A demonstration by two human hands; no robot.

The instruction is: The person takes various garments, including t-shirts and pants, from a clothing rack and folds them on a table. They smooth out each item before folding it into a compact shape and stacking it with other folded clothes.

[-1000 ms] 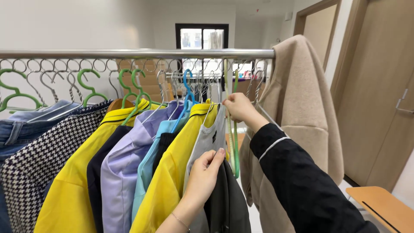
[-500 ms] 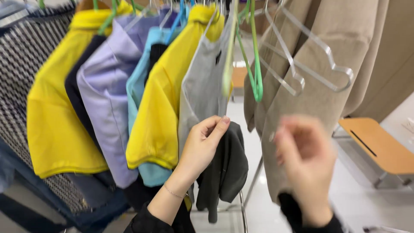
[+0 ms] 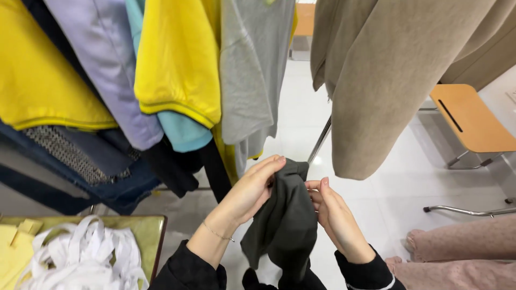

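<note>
Two hands meet on a dark grey garment (image 3: 285, 225) that hangs in folds between them, low in front of the clothes rack. The left hand (image 3: 250, 190) lies against the cloth's left side with its fingers curled over the top edge, and the right hand (image 3: 333, 217) presses the right side, fingertips pinching the fabric near the top. Both wrists come out of black sleeves. Just above the garment hangs a light grey shirt (image 3: 252, 70), and beside that a yellow shirt (image 3: 180, 59), a turquoise one (image 3: 183, 131) under it and a lilac one (image 3: 107, 59). To the right hangs a beige coat (image 3: 387, 80), well apart from the hands. An orange chair (image 3: 470, 121) stands behind it on the pale floor. At lower left, white hangers (image 3: 80, 255) are piled on a greenish surface (image 3: 145, 231).
</note>
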